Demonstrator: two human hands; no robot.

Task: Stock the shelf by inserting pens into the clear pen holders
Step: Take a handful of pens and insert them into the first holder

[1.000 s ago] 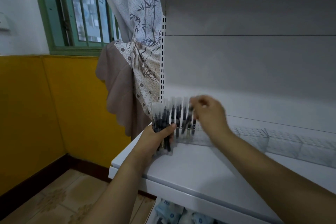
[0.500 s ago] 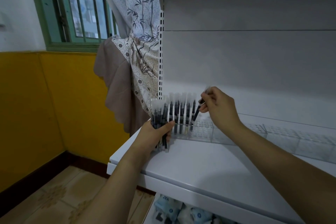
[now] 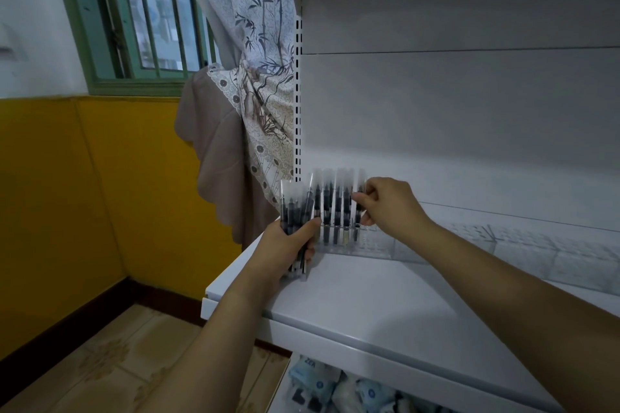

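Left hand: left hand (image 3: 291, 242) is curled round a bundle of dark pens in clear sleeves (image 3: 296, 214), thumb across the front, holding the bundle upright at the left end of the white metal shelf board (image 3: 362, 298); the pens' lower ends stick out below the palm, close to the board.
Right hand: right hand (image 3: 391, 204) pinches one dark pen with a clear cap (image 3: 359, 203) between thumb and fingers, the remaining fingers bent; the pen stands nearly upright with its lower end down in the holder.
Pen holder: long clear plastic pen holder with small grid cells (image 3: 372, 246) lies along the back of the shelf board and runs off to the right; a second clear section (image 3: 550, 245) continues it.
Stocked pens: row of dark pens with frosted caps (image 3: 335, 208) stands upright in the holder's left end, just left of the pinched pen and just right of the bundle.
Shelf back: plain white panel (image 3: 453, 111) with a slotted white upright (image 3: 298, 104) at its left edge.
Below: pale blue and white packets (image 3: 322, 386) lie on the lower level.
Surroundings: bamboo-print curtain (image 3: 261, 54) and a brown cloth (image 3: 214, 157) hang left of the upright, beside a green-framed barred window (image 3: 144, 17) and a yellow lower wall (image 3: 84, 194).
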